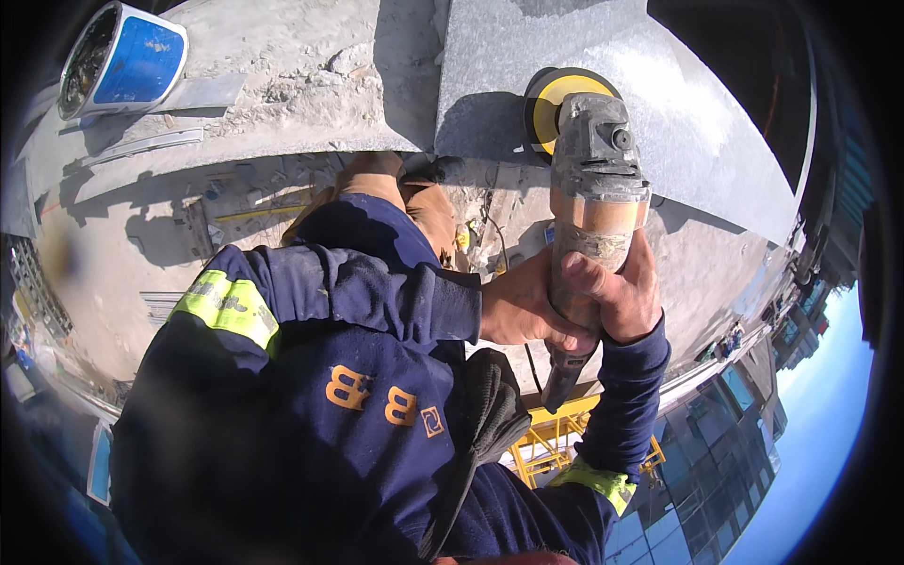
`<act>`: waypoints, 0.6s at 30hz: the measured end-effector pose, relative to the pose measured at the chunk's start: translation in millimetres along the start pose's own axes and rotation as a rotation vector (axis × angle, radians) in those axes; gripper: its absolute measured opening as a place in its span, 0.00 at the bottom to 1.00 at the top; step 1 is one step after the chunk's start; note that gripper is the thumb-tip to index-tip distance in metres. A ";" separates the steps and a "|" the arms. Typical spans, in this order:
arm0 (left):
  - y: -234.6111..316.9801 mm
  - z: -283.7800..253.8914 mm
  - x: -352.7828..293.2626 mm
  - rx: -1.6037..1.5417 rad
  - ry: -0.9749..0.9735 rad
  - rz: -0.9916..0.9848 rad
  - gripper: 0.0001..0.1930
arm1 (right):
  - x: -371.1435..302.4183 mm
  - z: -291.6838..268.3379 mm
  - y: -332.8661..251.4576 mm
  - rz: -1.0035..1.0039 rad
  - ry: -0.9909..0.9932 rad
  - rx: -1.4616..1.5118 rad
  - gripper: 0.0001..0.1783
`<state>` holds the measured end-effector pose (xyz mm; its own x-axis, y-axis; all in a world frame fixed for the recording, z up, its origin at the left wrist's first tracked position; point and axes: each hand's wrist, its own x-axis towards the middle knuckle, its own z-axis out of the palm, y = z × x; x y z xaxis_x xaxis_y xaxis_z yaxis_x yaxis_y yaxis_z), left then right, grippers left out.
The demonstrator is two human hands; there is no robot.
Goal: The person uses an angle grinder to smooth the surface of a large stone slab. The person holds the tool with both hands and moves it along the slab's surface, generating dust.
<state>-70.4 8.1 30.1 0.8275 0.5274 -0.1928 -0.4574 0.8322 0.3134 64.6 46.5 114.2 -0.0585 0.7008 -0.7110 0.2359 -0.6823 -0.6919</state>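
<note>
Both my hands grip an angle grinder (598,179) with a grey gear head, a worn orange-brown body and a dark tail end. My left hand (518,306) wraps the rear of the body from the left. My right hand (626,294) closes round it from the right, its thumb laid over the top. A black and yellow disc (565,89) on the grinder's head stands over a grey metal sheet (499,47) and casts a shadow there. Whether the disc touches the sheet, I cannot tell. Near the tail hangs a thin dark cord.
A blue and white bucket (141,61) lies tilted on the dusty concrete ledge (282,56) at the far left, near metal strips (146,146). Debris and a yellow bar (259,213) lie below the ledge. Yellow metal framework (541,452) and glass-fronted buildings (702,471) show at lower right.
</note>
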 end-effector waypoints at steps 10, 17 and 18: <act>5.4 -0.4 1.4 0.027 0.020 0.044 0.31 | 6.3 1.6 -3.3 -0.016 0.018 -0.014 0.46; -0.5 -0.7 2.0 0.036 0.044 0.075 0.29 | 2.7 2.4 -4.7 -0.002 -0.007 -0.142 0.45; -1.1 0.0 2.2 0.031 0.045 0.065 0.32 | 2.9 2.3 -4.5 -0.022 -0.004 -0.111 0.46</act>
<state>-68.0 8.4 29.2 0.7804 0.5881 -0.2122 -0.4990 0.7904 0.3555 61.1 51.1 114.9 -0.0687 0.7145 -0.6963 0.3401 -0.6393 -0.6896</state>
